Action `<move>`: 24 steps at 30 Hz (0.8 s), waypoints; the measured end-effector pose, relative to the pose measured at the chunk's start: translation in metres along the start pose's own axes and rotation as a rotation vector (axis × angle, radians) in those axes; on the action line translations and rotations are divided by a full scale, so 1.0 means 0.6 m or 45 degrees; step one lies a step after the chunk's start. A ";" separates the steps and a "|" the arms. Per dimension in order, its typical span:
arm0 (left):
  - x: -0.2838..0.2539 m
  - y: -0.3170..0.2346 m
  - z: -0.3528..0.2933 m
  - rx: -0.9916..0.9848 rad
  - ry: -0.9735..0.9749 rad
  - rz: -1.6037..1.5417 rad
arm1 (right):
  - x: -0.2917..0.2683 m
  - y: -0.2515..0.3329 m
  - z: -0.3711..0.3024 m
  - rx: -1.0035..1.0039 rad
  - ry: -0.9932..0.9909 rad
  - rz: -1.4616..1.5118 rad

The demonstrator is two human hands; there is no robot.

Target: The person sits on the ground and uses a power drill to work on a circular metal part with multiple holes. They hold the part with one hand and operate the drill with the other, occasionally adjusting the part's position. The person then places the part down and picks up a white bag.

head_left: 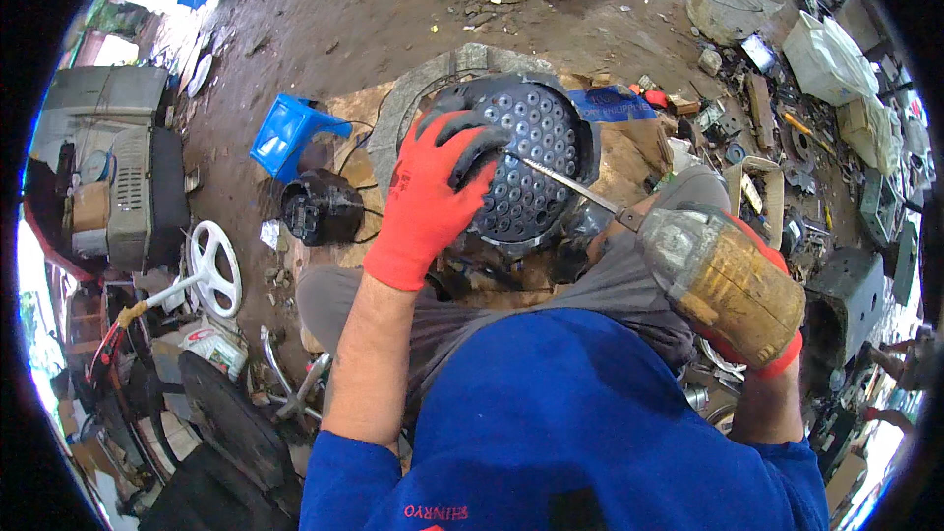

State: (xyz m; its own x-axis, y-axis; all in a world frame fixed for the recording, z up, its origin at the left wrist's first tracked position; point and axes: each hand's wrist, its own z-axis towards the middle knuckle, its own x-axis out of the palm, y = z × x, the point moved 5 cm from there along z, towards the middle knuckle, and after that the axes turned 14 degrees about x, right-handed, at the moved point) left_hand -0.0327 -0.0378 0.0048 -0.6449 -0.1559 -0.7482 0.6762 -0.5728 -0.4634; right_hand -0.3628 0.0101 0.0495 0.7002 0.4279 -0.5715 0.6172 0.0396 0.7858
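Note:
In front of me, between my knees, stands a round black part (pixel 539 199). Its face is covered with rows of small round lens-like studs. My left hand (pixel 433 192), in a red glove with dark fingertips, lies on its left side with the fingers curled against it. A worn yellow and grey power tool (pixel 723 280) fills my right hand (pixel 782 359), also red-gloved; the tool body hides most of those fingers. From its nose a long thin metal shaft (pixel 575 187) slants up left. The shaft's tip is at the studded face, close to my left fingers.
Left of the part are a blue plastic stool (pixel 292 138) and a black motor-like piece (pixel 323 206). A white steering wheel (pixel 214 268) stands farther left. Scrap metal and a white bin (pixel 829 59) crowd the right side. Cardboard (pixel 624 157) lies on the dirt beneath.

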 end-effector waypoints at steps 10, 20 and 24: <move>-0.015 0.014 -0.016 -0.090 -0.407 -0.373 | -0.016 -0.029 -0.036 -0.015 -0.096 -0.027; 0.020 0.051 -0.038 -0.345 -0.127 -0.167 | -0.017 -0.085 -0.054 -0.243 -0.406 -0.532; 0.047 0.025 -0.032 -0.430 0.230 0.514 | -0.014 -0.055 -0.022 -0.133 -0.326 -0.368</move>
State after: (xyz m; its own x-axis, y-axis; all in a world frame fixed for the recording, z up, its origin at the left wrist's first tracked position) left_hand -0.0340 -0.0356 -0.0323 -0.2594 -0.1521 -0.9537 0.9529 -0.2013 -0.2270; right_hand -0.3936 0.0173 0.0315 0.5782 0.1473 -0.8025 0.7712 0.2226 0.5965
